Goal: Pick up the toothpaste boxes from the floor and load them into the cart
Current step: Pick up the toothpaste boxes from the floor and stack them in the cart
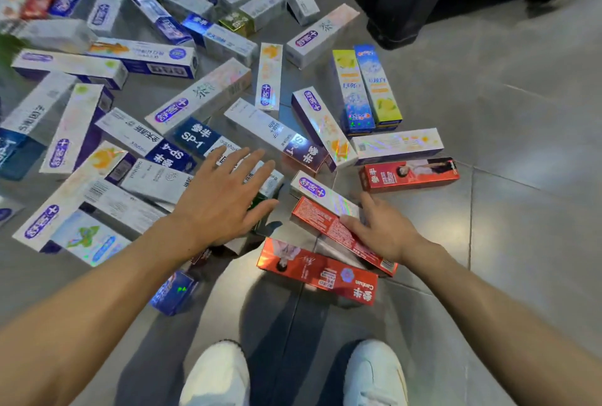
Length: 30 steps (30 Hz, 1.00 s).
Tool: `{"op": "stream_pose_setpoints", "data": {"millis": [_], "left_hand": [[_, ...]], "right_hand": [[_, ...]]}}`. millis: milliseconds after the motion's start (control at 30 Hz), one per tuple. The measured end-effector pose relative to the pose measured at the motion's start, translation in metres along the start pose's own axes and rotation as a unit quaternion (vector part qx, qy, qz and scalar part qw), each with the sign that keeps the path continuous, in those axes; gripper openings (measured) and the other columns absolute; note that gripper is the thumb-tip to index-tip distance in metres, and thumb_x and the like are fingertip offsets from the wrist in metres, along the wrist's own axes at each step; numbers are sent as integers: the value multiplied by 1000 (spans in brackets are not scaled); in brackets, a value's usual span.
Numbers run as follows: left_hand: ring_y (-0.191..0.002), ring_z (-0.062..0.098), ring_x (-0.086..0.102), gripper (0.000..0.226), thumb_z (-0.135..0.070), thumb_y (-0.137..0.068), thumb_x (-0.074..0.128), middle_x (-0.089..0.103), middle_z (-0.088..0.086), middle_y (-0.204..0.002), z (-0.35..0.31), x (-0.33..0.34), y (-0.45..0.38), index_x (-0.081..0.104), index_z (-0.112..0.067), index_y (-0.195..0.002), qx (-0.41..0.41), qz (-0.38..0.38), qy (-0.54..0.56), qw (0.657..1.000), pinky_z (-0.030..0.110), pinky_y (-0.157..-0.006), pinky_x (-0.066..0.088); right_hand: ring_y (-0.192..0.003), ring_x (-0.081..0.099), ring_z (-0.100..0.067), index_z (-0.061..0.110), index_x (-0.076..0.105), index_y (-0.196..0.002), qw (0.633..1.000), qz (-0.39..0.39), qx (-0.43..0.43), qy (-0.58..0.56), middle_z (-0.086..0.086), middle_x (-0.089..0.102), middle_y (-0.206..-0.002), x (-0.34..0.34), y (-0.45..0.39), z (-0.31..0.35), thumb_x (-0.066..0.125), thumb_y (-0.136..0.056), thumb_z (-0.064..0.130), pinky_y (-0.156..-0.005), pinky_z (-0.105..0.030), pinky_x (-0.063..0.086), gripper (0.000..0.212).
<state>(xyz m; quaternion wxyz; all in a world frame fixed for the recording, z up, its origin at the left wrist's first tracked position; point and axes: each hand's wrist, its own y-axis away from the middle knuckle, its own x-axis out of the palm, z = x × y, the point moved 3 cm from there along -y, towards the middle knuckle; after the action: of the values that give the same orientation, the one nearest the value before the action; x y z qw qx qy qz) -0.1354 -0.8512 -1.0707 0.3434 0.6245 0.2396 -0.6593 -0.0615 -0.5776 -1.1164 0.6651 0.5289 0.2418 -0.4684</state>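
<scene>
Item: toothpaste boxes [202, 96], several dozen, loose on the grey tiled floor [521, 145], spread from near centre to far left. Most lie flat, long axes in all directions, many overlapping.

Right hand [378, 229]: resting on a red box [329, 229] at near centre-right. Thumb lies along the box's top face; fingers curl over its far edge, against a white and purple box [321, 192] lying just beside and parallel. Grip partly closed around the red box, which is not lifted clear; whether the fingers reach under it cannot be told. Long axis runs from far-left to near-right, toward the wrist, so the hand sits at the near-right half of the box.

Second red box [317, 270]: nearer still, its top edge tucked under the gripped one, axis roughly left to right. A third red box [408, 174] lies to the right, apart.

Left hand [224, 200]: flat, fingers spread apart, holding nothing, hovering over or lightly on white boxes [156, 182] at centre. Contact cannot be judged.

Judgement: the right hand is nearer the red pair; the left is nearer the white heap.

Containers: no cart in view. A dark fixture base [400, 8] stands at far right; contents not shown.

Also present: two white shoes [374, 373] at near edge.
</scene>
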Motion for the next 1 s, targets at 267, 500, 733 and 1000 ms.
{"op": "stream_pose_setpoints", "data": {"millis": [267,500,733,1000], "left_hand": [[-131,37,53,72,-62,-98,27,56,18,-143,17,2,5,55,-10,-140,-29,-13,-15,999,59,-111,32],[-132,34,51,71,-62,-99,26,55,15,-145,11,4,5,50,-12,-144,-32,-35,3,999,57,-113,30],[-128,33,54,64,-56,-98,35,59,15,-138,-23,-2,-10,57,-9,-135,53,-74,24,996,56,-110,32],[-118,30,56,67,-66,-90,43,60,9,-128,-125,18,-65,53,-17,-134,259,11,32,965,47,-98,45]], "right_hand": [[-112,60,-31,21,35,-144,999,11,-37,0,-13,61,-131,-1,-6,0,49,-102,45,-86,-39,48,50],[-105,60,-34,17,47,-131,1000,-2,-24,3,-13,65,-120,-7,-25,4,57,-91,49,-82,-42,49,52],[-92,61,-25,21,54,-113,974,-116,1,-192,-2,66,-105,-34,5,-9,54,-80,43,-78,-41,52,40],[-98,61,-16,28,50,-118,828,-260,61,-493,-4,63,-120,-68,48,-50,50,-79,25,-86,-33,48,39]]}}
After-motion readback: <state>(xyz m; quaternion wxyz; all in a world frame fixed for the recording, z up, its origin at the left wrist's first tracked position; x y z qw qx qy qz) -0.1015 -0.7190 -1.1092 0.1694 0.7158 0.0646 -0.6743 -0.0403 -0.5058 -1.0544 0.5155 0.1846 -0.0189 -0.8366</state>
